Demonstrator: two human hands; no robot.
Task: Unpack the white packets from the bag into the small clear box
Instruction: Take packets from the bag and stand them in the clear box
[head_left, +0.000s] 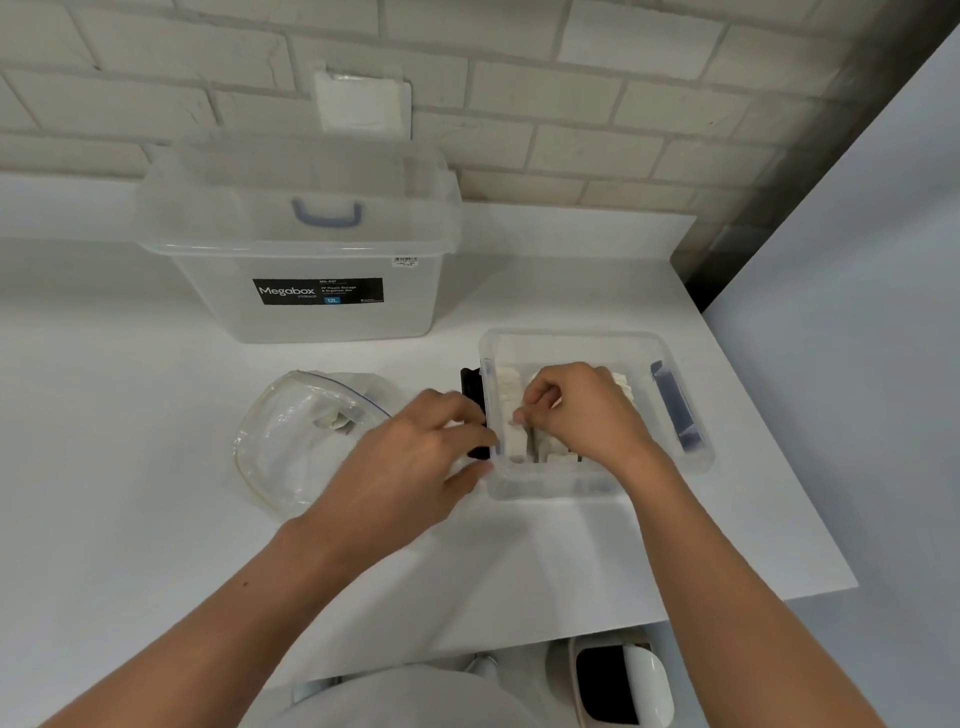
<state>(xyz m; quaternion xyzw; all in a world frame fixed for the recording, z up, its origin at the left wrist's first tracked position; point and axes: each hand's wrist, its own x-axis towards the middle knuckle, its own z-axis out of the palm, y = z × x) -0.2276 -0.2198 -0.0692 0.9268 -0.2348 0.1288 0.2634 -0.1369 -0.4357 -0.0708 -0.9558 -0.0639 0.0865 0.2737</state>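
Small clear box (592, 486) centre-right of frame, white packets (509, 395) standing inside. Right hand (584, 410) in box, fingertips pinching one packet. Left hand (415, 467) curled round box's left wall by black latch (471, 384). Clear zip bag (288, 441) lies left, partly hidden by left hand. Lidded Megabox tub (311, 244) upper centre. White tabletop (130, 441); brick wall (571, 78).

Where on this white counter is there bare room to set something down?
Bare counter: left of the bag and large box, behind the small clear box, and between the forearms. Crowded: the gap between bag and small box, where the left hand grips its wall, and inside, where the right hand pinches a white packet.
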